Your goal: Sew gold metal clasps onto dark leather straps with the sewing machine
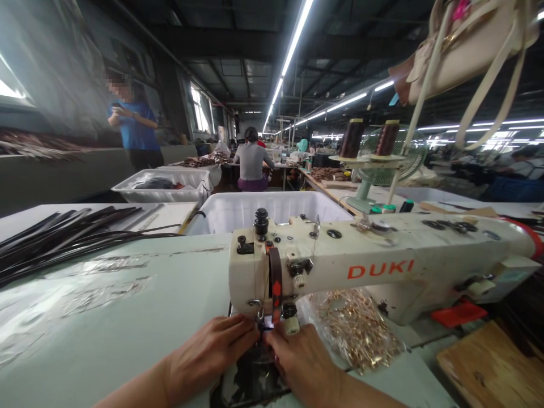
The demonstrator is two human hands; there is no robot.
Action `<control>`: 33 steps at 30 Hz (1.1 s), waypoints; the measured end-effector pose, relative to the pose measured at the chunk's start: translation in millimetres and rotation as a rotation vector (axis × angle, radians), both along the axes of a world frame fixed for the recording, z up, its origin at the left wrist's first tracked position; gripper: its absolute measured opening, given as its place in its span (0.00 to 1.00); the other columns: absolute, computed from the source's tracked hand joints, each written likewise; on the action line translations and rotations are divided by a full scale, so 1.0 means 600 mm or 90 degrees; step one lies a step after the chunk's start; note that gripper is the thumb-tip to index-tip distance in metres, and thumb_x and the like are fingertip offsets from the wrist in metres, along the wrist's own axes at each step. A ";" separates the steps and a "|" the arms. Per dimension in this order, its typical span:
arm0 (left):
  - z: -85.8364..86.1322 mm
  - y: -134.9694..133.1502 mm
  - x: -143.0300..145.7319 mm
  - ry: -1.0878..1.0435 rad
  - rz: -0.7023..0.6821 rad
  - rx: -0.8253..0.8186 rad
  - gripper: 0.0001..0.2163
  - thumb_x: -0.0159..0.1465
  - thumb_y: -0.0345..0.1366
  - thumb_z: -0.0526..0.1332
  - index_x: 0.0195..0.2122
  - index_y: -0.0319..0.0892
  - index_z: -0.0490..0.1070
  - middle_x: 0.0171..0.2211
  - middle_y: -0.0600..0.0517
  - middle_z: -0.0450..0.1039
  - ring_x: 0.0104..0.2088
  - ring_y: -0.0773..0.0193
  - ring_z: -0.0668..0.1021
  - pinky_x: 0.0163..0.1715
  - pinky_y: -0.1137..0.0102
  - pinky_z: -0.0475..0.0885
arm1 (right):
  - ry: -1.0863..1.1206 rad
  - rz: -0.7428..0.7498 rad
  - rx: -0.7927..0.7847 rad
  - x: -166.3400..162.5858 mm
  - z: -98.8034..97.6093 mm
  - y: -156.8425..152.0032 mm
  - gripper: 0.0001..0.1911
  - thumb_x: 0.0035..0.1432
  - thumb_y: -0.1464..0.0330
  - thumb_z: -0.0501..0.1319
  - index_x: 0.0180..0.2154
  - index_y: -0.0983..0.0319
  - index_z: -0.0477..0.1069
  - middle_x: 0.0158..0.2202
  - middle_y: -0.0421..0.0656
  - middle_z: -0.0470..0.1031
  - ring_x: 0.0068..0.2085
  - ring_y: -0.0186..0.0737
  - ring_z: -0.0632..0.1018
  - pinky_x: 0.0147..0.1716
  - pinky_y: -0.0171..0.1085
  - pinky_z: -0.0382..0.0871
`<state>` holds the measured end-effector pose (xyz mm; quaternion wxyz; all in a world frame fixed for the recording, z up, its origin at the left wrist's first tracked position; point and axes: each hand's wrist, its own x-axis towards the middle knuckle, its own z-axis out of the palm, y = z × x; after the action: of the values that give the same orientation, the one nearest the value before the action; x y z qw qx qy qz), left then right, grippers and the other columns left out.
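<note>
A cream DUKI sewing machine [382,266] stands in front of me on a pale green table [127,306]. My left hand [212,351] and my right hand [301,362] meet at the needle area under the machine head, fingertips pressed on a small dark piece [266,331] there. What exactly each hand pinches is hidden by the fingers. A dark strap [275,283] hangs down the front of the machine head. A clear bag of gold metal fittings [357,328] lies just right of my right hand.
A bundle of long dark straps [63,232] lies at the left. White bins [238,212] stand behind the machine. Thread cones [352,139], a fan [382,164] and a hanging beige bag [463,45] are at the right. A wooden board [488,362] lies lower right. Other people are farther back.
</note>
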<state>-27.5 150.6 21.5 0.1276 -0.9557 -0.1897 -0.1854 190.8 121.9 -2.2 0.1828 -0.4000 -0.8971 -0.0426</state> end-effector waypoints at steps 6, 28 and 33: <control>-0.005 0.014 0.001 -0.025 -0.012 -0.058 0.15 0.73 0.34 0.43 0.49 0.39 0.68 0.40 0.48 0.76 0.37 0.61 0.79 0.36 0.71 0.76 | -0.002 -0.016 0.049 -0.004 -0.013 0.003 0.12 0.50 0.79 0.64 0.36 0.62 0.68 0.31 0.42 0.77 0.30 0.45 0.78 0.22 0.38 0.59; -0.001 -0.003 0.008 0.034 0.027 -0.138 0.16 0.72 0.32 0.41 0.47 0.37 0.67 0.44 0.44 0.75 0.41 0.56 0.78 0.40 0.65 0.76 | -0.057 -0.035 0.017 -0.002 -0.012 -0.002 0.10 0.56 0.79 0.60 0.39 0.62 0.68 0.35 0.44 0.79 0.28 0.44 0.78 0.23 0.40 0.59; -0.003 -0.005 0.009 0.031 0.037 -0.141 0.16 0.73 0.33 0.41 0.46 0.38 0.67 0.45 0.44 0.74 0.43 0.56 0.77 0.42 0.66 0.75 | -0.008 -0.055 -0.014 0.006 -0.009 -0.007 0.06 0.59 0.74 0.60 0.39 0.59 0.69 0.32 0.41 0.79 0.30 0.43 0.79 0.25 0.38 0.59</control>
<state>-22.2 147.8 19.7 0.0311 -0.9623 -0.2332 -0.1362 194.5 118.0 -7.3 0.1711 -0.4398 -0.8806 -0.0428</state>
